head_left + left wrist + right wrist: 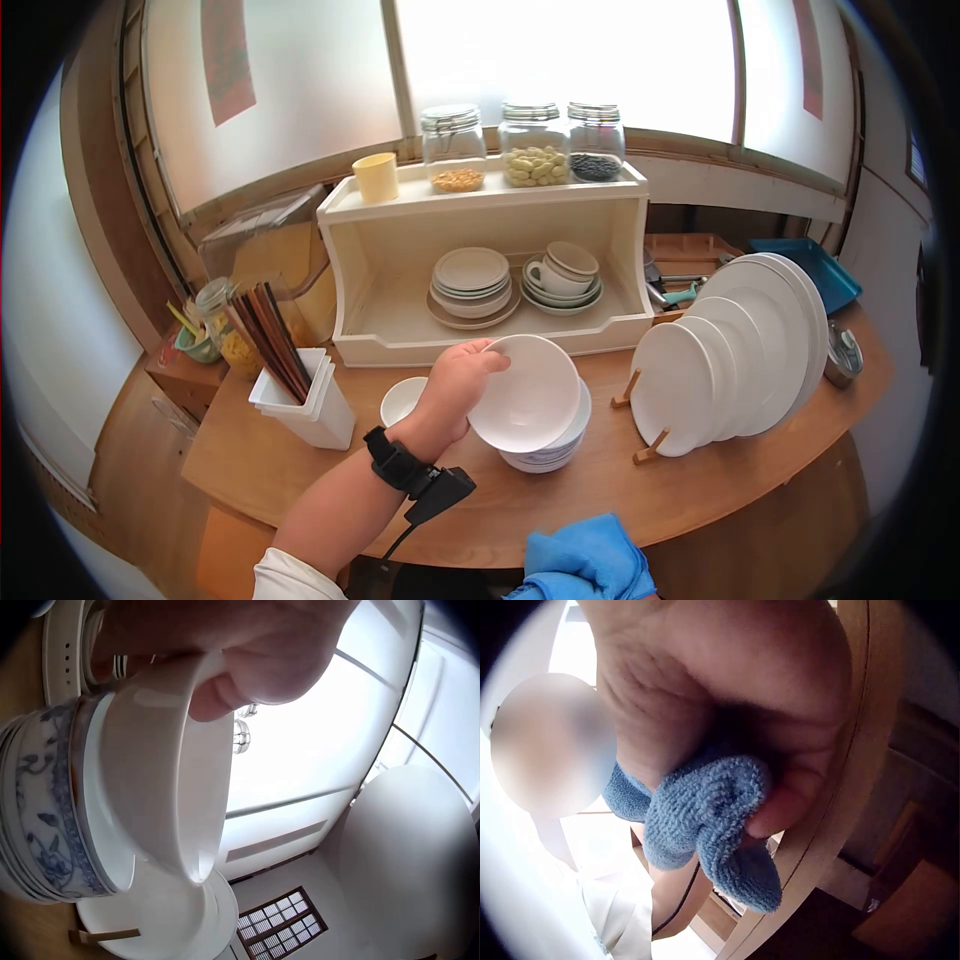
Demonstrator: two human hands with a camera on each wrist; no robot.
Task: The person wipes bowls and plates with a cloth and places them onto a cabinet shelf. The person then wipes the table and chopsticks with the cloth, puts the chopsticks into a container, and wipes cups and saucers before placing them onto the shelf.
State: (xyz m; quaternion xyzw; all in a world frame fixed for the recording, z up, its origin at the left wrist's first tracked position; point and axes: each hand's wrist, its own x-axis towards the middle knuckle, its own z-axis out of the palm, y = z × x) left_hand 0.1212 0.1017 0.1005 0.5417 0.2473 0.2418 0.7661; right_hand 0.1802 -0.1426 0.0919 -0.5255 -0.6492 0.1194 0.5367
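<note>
My left hand [458, 388] pinches the rim of a plain white bowl [530, 400], its thumb inside and its inner face tilted toward me. Right behind and under that bowl stands a stack of bowls [540, 462]; the left wrist view shows blue floral decoration on the stacked bowls [52, 817]. A smaller white bowl [400, 402] sits beside my left wrist, partly covered by it. At the table's front edge is a blue terry cloth [590, 558]. In the right wrist view my right hand [735, 682] grips this bunched cloth [705, 814] with curled fingers.
To the right, white plates [675, 390] stand upright in a wooden rack [650, 447]. A white shelf [490, 352] holds dishes, with glass jars [535, 150] and a yellow cup [376, 178] on top. At left, a white container [325, 415] holds chopsticks [270, 340].
</note>
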